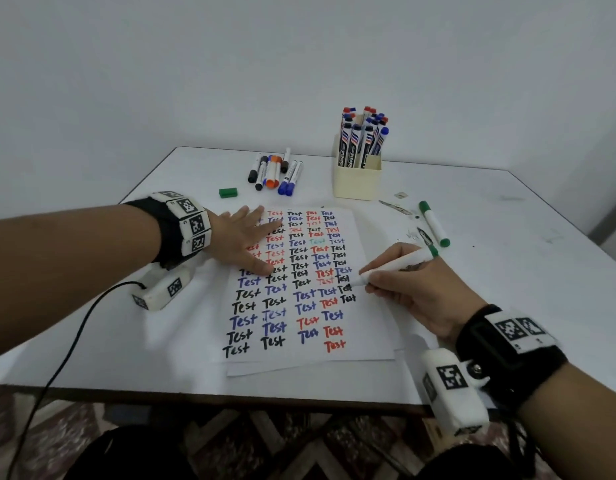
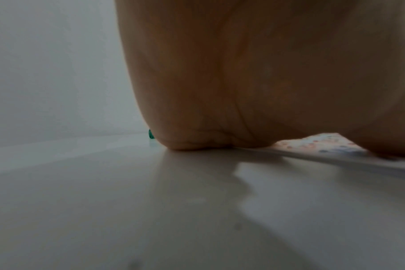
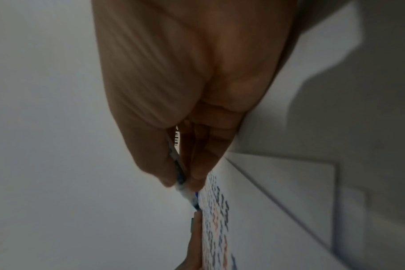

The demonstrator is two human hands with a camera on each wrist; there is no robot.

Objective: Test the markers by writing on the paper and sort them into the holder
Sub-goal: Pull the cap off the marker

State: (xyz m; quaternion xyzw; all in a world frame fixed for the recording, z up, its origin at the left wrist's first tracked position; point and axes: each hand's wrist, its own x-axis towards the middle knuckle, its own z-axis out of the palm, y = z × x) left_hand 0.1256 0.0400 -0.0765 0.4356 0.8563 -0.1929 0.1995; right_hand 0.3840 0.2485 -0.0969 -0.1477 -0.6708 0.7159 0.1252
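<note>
We're in the testing step: our right hand [image 1: 408,289] has its fingers [image 3: 197,164] wrapped around a green marker [image 1: 396,265] in a writing grip, tip down at the right edge of the paper [image 1: 299,355], beside the rows of "Test" already written in black, blue and red. The marker is uncapped; its green end sticks out behind the knuckles. No fresh green stroke is visible under the tip yet, so we judge the test word is only about to start or barely begun. In the right wrist view the tip is blurred, and we cannot tell whether it touches the sheet.

Our left hand [image 1: 244,240] lies flat with fingers spread and straight on the upper left part of the paper, holding nothing, just pinning the sheet. The left wrist view shows the heel of the palm pressed on the counter [image 1: 507,209] at the paper's edge.

Elsewhere: the cream holder [image 1: 356,181] stands at the far side of the counter, already packed with upright markers. A loose bunch of markers [image 1: 273,171] lies to its left, apparently untested. A green cap [image 1: 228,192] sits near them, just beyond our left hand. A second green marker [image 1: 434,223] lies on the counter right of the paper, next to some scribble marks.

Next move as we see it: write the word, check the ink, fetch the green cap with the left hand, close the marker, then drop it in the holder. The holder is crowded, so it needs a gap.
</note>
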